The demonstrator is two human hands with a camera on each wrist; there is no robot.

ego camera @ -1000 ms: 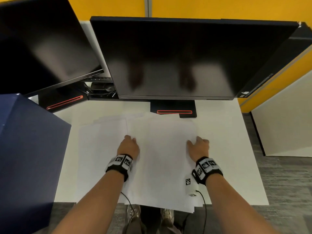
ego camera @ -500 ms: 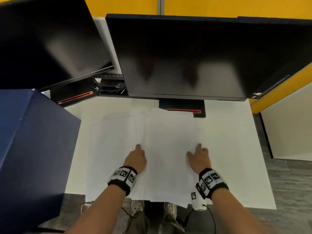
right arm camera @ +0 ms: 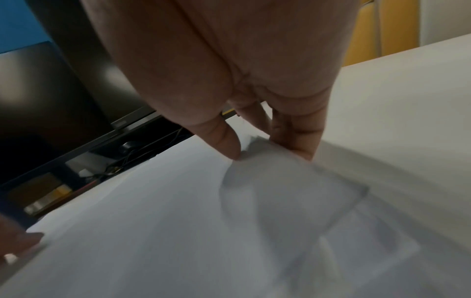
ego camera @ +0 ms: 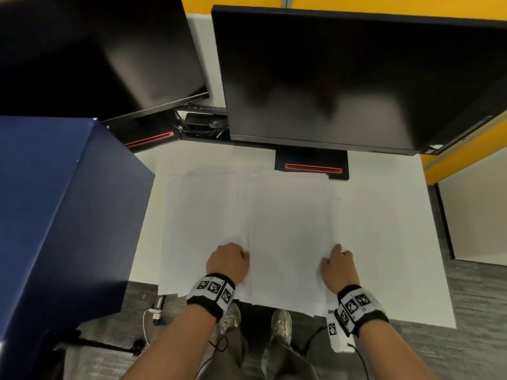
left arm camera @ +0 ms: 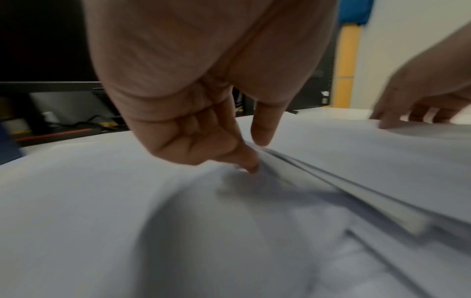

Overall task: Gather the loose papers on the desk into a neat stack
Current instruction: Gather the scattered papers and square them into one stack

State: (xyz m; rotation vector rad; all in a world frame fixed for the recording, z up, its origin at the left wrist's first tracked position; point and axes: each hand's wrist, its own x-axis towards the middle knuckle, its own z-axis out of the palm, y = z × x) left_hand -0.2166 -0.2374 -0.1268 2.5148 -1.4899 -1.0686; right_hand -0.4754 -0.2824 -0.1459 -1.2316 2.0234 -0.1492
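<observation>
Hands slid nearer, left hand point(ego camera: 229, 263) and right hand point(ego camera: 338, 267) pinching papers point(ego camera: 290, 231), edges blurred

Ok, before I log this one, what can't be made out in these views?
- Number of sheets in the papers: white on white from the head camera, edges smeared by blur at both wrists.
- Any print on them: too faint.
- Left hand: its fingers are hidden under its own back from the head camera.
- Near edge of the desk: covered by overhanging papers and both forearms.

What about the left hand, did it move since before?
Yes. The left hand, pinching the papers, slid back toward the desk's front edge, away from the red-striped monitor base.
</observation>
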